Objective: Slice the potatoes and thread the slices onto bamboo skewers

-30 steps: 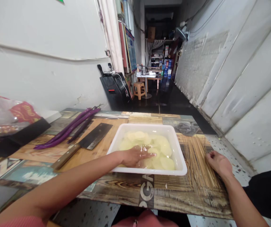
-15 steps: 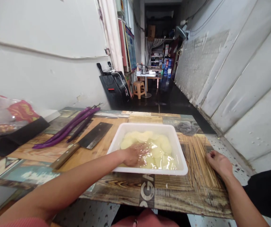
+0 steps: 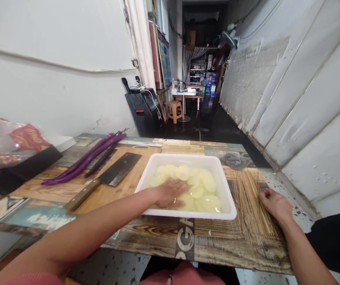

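Note:
My left hand (image 3: 173, 192) lies in the water of a white plastic tub (image 3: 184, 215), fingers spread and palm down over pale yellow potato slices (image 3: 208, 202). More slices sit under the water around it, one round piece just beyond the fingertips. At the table's right edge rests my right hand (image 3: 275, 202), its fingers curled in, beside a loose spread of thin wooden skewers (image 3: 248, 202). No skewer sticks out of that hand.
Left of the tub a cleaver (image 3: 121, 169) lies on a wooden cutting board (image 3: 150, 151). Long purple eggplants (image 3: 88, 161) lie farther left, near a black tray (image 3: 36, 164) with plastic packets. A crumpled clear plastic bag (image 3: 235, 159) sits behind the skewers.
My left hand has opened out flatter among the slices, and the rippling water has calmed. The slices have shifted somewhat. My right hand stays where it was.

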Motion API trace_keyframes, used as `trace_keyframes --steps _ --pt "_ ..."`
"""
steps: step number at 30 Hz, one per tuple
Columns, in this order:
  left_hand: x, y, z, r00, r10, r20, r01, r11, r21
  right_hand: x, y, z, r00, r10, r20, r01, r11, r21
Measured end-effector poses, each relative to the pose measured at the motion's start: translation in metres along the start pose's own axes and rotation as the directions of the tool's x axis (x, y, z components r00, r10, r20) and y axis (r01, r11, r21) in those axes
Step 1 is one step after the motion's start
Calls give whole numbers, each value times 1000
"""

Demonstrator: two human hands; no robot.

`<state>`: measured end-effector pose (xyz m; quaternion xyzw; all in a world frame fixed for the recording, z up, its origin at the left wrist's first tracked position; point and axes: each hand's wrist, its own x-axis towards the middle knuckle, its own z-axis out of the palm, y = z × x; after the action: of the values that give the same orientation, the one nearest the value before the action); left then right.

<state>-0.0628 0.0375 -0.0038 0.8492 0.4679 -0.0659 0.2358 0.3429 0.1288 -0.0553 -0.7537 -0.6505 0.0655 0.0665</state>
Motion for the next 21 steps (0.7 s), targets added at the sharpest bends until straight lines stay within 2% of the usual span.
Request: trace_keyframes --steps 5,21 --pt "1 -2 2 999 11 -38 -12 1000 -12 0 0 -1 1000 -8 -19 8 1000 -9" --pt "1 2 -3 998 -28 59 23 997 77 1 2 2 1000 -1 -23 1 1000 4"
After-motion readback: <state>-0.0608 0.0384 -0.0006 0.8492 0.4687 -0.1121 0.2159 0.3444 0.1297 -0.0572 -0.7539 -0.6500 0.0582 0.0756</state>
